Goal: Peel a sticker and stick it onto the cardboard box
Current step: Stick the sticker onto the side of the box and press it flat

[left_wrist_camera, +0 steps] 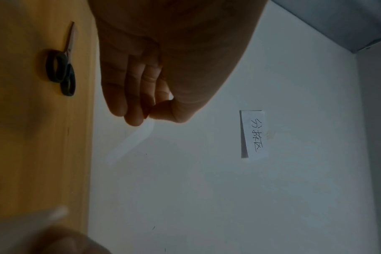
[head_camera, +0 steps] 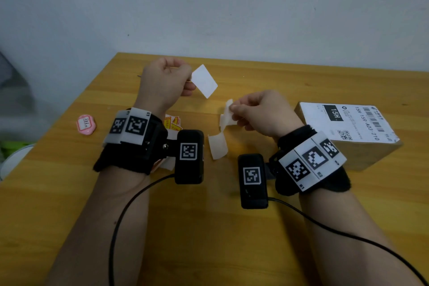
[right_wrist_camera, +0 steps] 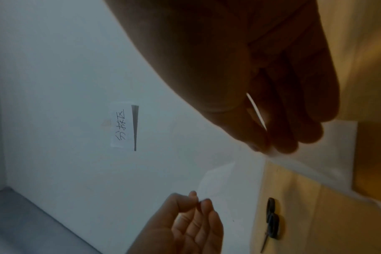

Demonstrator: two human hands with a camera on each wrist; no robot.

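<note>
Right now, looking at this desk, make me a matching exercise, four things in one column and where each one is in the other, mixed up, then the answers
Things
1. white sticker
2. backing strip
3. cardboard box
4. pink badge

Places
A. on the table's left part
B. pinched by the right hand
C. pinched by the left hand
D. on the table, right of the right wrist

Pairs: 1-C, 2-B, 3-D, 4-A

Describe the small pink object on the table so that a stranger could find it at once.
Start at the yellow wooden table and go to its left edge, left of the left hand. The pink badge lies flat there, alone. Only it is pink, with a wavy outline and a white label.
</note>
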